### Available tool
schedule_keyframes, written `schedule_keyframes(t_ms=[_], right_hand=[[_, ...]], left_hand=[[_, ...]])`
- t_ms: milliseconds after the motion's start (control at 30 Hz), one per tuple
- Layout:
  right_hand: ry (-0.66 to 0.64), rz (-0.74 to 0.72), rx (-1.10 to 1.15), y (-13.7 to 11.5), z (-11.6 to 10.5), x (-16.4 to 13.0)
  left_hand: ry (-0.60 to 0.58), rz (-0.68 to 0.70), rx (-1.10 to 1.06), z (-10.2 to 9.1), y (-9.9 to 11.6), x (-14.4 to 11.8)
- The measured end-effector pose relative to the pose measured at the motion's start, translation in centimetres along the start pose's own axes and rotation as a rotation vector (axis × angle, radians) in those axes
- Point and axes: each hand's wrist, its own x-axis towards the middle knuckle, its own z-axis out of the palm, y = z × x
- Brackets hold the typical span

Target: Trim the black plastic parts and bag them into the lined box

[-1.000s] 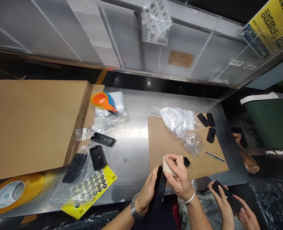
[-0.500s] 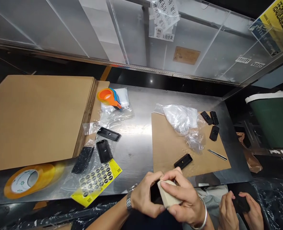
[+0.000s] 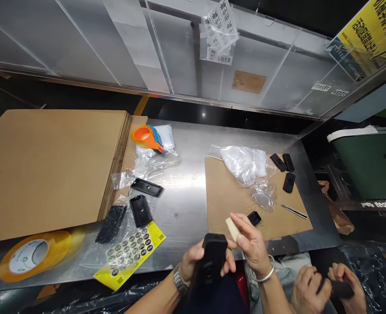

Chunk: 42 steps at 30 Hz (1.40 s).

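left hand point(image 3: 193, 264) clamped round black plate point(image 3: 211, 261) at table edge, its lower end cut off; right hand point(image 3: 250, 244) pinches beige block point(image 3: 232, 228), fingers covering most of it

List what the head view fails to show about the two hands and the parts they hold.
- Black part in the left hand: its lower end is blurred and merges into the dark lap; its face detail is too dim to read.
- Beige block in the right hand: its near end is covered by the fingers.
- Small black part on the cardboard sheet: partly hidden behind the right hand.
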Motion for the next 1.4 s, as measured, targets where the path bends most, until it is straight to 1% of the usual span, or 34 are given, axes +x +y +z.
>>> schedule_keyframes(t_ms=[67,100,200,267,333,367,433,467,500,533,600,667,733,767,800,833,900,933,967,1000,1033,1100,1167,1300,1400], right_hand=[[0.092,0.001,-0.036,0.3,0.4,0.0],[0.103,-0.033,-0.105,0.2,0.7,0.0],[0.035,-0.238,-0.411,-0.4,1.6,-0.2],[-0.035,-0.333,-0.574,-0.9,2.0,-0.2],[-0.11,-0.354,-0.644,-1.3,2.1,-0.2],[-0.163,-0.363,-0.648,-1.5,2.1,-0.2],[-0.283,-0.415,-0.615,-1.5,2.0,0.0],[-0.329,-0.444,-0.593,-1.4,1.9,0.2],[-0.347,-0.464,-0.576,-1.3,1.7,0.4],[-0.334,-0.47,-0.569,-1.1,1.4,0.7],[-0.259,-0.445,-0.582,-0.8,0.8,1.1],[-0.218,-0.43,-0.597,-0.6,0.4,1.4],[-0.253,-0.442,-0.591,-0.5,0.0,1.6],[-0.275,-0.451,-0.585,-0.4,-0.2,1.7],[-0.288,-0.454,-0.579,-0.3,-0.4,1.8],[-0.287,-0.448,-0.574,-0.1,-0.6,1.9],[-0.235,-0.405,-0.557,0.1,-0.8,2.0],[-0.194,-0.382,-0.542,0.1,-0.7,2.0],[-0.165,-0.365,-0.524,0.0,-0.4,1.8],[-0.165,-0.36,-0.504,-0.2,0.1,1.5],[-0.187,-0.369,-0.483,-0.5,0.7,1.2],[-0.278,-0.417,-0.439,-0.9,2.0,0.5],[-0.33,-0.438,-0.415,-1.0,2.7,-0.2],[-0.248,-0.394,-0.413,-0.5,2.5,-0.6],[-0.22,-0.474,-0.419,-0.4,2.9,-0.6]], left_hand=[[0.08,0.014,-0.189,-0.3,-0.7,0.4],[0.117,-0.005,-0.24,-0.3,-0.9,0.6],[0.234,-0.089,-0.29,0.0,-1.2,1.1],[0.328,-0.073,-0.288,0.4,-1.2,1.4],[0.403,-0.018,-0.245,0.7,-1.1,1.7],[0.421,0.001,-0.222,0.7,-1.1,1.8],[0.417,0.003,-0.198,0.7,-1.0,2.0],[0.407,-0.002,-0.197,0.6,-0.9,2.0],[0.401,-0.015,-0.2,0.5,-0.9,2.1],[0.407,-0.034,-0.196,0.4,-0.8,2.0],[0.432,-0.09,-0.158,0.2,-0.8,2.0],[0.452,-0.096,-0.134,0.1,-0.8,1.9],[0.46,-0.036,-0.143,0.1,-0.8,1.8],[0.454,-0.028,-0.148,0.0,-0.8,1.8],[0.443,-0.051,-0.151,0.0,-0.8,1.7],[0.426,-0.103,-0.154,-0.1,-0.8,1.7],[0.417,-0.21,-0.179,-0.4,-0.8,1.7],[0.439,-0.231,-0.2,-0.5,-0.7,1.8],[0.475,-0.222,-0.229,-0.7,-0.5,1.9],[0.518,-0.2,-0.261,-0.8,-0.3,2.0],[0.562,-0.166,-0.295,-1.0,0.0,2.2],[0.637,-0.091,-0.357,-1.2,0.6,2.5],[0.678,-0.038,-0.386,-1.6,1.2,2.7],[0.715,-0.007,-0.371,-2.4,2.0,2.9],[0.719,-0.027,-0.478,-2.6,1.9,3.0]])
